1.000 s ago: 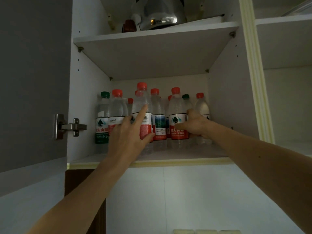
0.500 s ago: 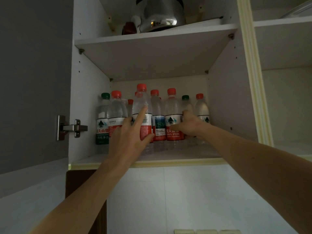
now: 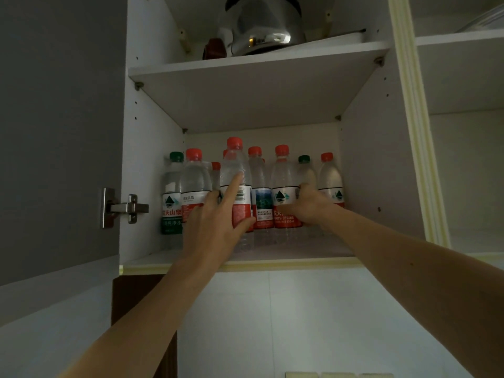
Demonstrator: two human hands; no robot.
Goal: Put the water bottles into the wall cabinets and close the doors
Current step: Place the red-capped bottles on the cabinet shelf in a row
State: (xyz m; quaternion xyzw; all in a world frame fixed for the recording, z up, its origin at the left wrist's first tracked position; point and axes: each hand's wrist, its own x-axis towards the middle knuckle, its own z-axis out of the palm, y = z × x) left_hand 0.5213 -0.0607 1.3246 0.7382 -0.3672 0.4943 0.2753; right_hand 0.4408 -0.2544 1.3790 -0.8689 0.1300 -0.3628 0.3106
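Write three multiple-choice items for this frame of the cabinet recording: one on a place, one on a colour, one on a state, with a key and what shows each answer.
1. Where does the metal kettle stand?
A. On the shelf above the bottles
B. Among the bottles
C. On a counter below the cabinet

2. What colour is the cap of the leftmost bottle?
A. Red
B. Green
C. Blue

3. What is the state of the cabinet door at the left?
A. Shut over the bottles
B. Swung open
C. Taken off its hinge

Key: 1 A, the kettle sits on the upper shelf over the bottle row. 2 B, its cap is green while most of the others are red. 3 B, the door stands open with its hinge exposed, while the left hand and right hand reach in to the bottles.
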